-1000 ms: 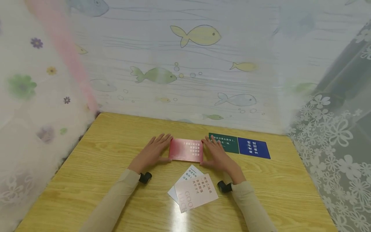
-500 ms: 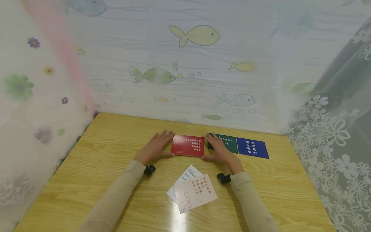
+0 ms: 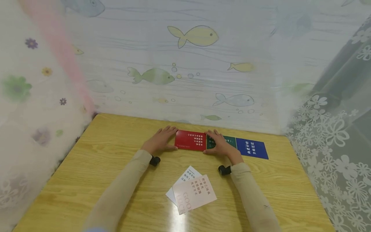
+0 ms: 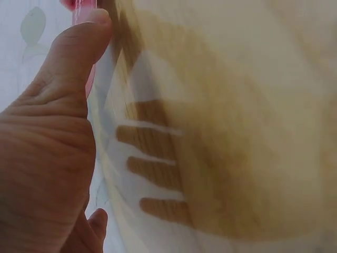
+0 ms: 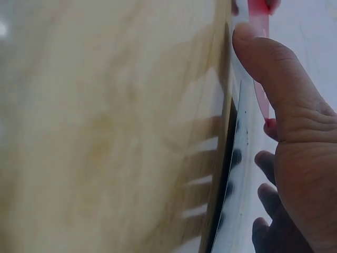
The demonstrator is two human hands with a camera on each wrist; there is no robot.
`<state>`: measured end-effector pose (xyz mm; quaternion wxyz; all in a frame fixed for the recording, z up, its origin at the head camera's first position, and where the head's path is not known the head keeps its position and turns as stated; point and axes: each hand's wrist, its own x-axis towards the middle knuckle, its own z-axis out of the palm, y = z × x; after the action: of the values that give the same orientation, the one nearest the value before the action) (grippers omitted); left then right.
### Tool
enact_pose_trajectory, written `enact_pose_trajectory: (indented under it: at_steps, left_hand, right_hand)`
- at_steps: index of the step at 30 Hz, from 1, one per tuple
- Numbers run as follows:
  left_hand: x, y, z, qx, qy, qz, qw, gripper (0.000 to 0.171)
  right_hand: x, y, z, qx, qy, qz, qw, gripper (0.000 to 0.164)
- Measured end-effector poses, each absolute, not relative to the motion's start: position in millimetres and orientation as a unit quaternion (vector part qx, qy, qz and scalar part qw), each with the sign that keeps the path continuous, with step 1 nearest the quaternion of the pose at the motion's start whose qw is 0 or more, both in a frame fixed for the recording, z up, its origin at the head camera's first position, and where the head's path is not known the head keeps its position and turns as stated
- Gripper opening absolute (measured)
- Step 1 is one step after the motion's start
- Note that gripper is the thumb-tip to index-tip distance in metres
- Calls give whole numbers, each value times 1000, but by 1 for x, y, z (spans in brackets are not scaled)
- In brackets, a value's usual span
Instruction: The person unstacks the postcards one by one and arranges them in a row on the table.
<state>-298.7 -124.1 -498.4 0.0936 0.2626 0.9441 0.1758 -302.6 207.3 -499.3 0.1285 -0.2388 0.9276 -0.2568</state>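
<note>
A red card [image 3: 189, 140] with white printed characters lies between my two hands, close over the table at the back. My left hand [image 3: 159, 140] holds its left end, thumb at the near corner and fingertips at the far one. At the opposite end my right hand [image 3: 219, 145] grips the card the same way and covers part of a green card [image 3: 230, 141]. Touching the green card's right side is a blue card [image 3: 252, 148]. In the left wrist view, the thumb [image 4: 87, 39] meets the red card's edge; the right wrist view has the other thumb [image 5: 268, 58] at it too.
Nearer the front, a pale pink card [image 3: 195, 195] with "GOOD LUCK" lettering overlaps a light blue card [image 3: 182, 180]. The wooden table [image 3: 95, 167] ends at a fish-print curtain [image 3: 185, 80] behind. A lace curtain [image 3: 333, 154] hangs on the right.
Both hands have carried the red card away from me and slightly right, from a tilted pose to flatter, up to the green card's left side. The other cards have stayed put.
</note>
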Motion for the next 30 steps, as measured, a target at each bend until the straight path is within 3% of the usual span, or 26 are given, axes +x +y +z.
enact_pose_trajectory:
  at_steps: [19,30]
  left_hand:
    - [-312,-111,-494,233,949,166,136,91]
    - [-308,-115,-488,249,947,164,122,92]
  right_hand:
    - [-315,213,-497,-232,933,-231,148,90]
    - [-315,209,-494,-260,931,-226,124,92]
